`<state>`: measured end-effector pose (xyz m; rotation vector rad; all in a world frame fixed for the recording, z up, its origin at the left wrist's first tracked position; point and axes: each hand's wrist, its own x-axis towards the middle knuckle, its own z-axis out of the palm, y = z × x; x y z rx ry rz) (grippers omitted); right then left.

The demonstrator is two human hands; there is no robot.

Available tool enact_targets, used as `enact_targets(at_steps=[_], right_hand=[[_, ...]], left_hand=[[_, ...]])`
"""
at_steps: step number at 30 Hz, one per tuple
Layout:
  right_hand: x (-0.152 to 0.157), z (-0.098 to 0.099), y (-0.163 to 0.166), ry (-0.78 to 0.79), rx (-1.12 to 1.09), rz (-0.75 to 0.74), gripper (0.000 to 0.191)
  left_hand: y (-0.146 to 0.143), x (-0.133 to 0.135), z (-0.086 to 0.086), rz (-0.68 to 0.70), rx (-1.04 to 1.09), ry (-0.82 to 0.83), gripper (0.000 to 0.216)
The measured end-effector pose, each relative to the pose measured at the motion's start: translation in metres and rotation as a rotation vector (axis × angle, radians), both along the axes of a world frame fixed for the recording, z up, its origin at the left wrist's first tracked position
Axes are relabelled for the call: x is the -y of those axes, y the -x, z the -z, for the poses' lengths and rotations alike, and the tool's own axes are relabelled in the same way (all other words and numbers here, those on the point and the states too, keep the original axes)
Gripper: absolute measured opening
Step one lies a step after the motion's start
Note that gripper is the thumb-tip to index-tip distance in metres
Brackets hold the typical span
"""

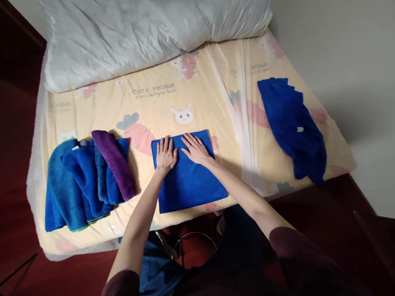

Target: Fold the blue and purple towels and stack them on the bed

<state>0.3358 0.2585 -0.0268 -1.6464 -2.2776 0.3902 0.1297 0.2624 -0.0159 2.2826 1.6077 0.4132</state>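
A folded blue towel (187,183) lies flat on the bed near its front edge. My left hand (165,154) rests palm down on the towel's upper left part, fingers spread. My right hand (194,148) lies flat beside it on the upper middle, fingers stretched out. Neither hand holds anything. To the left sits a pile of blue towels (75,184) with a purple towel (115,163) draped on top. At the right lies a crumpled dark blue cloth (294,126).
The bed sheet (163,104) is pale yellow with rabbit and carrot prints. A large white pillow (153,23) lies across the far end. A wall runs along the right. Dark red floor lies to the left, with thin metal legs (6,291) at the lower left.
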Motion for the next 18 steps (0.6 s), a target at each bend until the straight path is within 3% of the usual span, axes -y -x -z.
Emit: enact_targets(at_steps=[5,9,12,14,18], right_hand=[[0.002,0.017,-0.038,0.036,-0.005,0.145,0.069],[-0.008,0.013,-0.064,0.048,-0.003,0.185,0.068],[-0.002,-0.001,-0.053,0.021,0.012,0.170,0.069],[0.015,-0.010,-0.036,-0.007,0.022,0.111,0.069],[0.060,-0.010,-0.007,0.025,0.047,-0.036,0.070]], left_hand=[[0.032,-0.001,0.020,-0.155,-0.005,0.003,0.072],[0.045,-0.010,0.017,-0.163,-0.003,-0.002,0.074],[0.034,0.001,0.006,-0.116,-0.020,-0.039,0.075],[0.023,0.019,0.000,-0.011,-0.023,-0.040,0.073],[0.005,0.062,0.004,0.126,-0.019,0.018,0.070]])
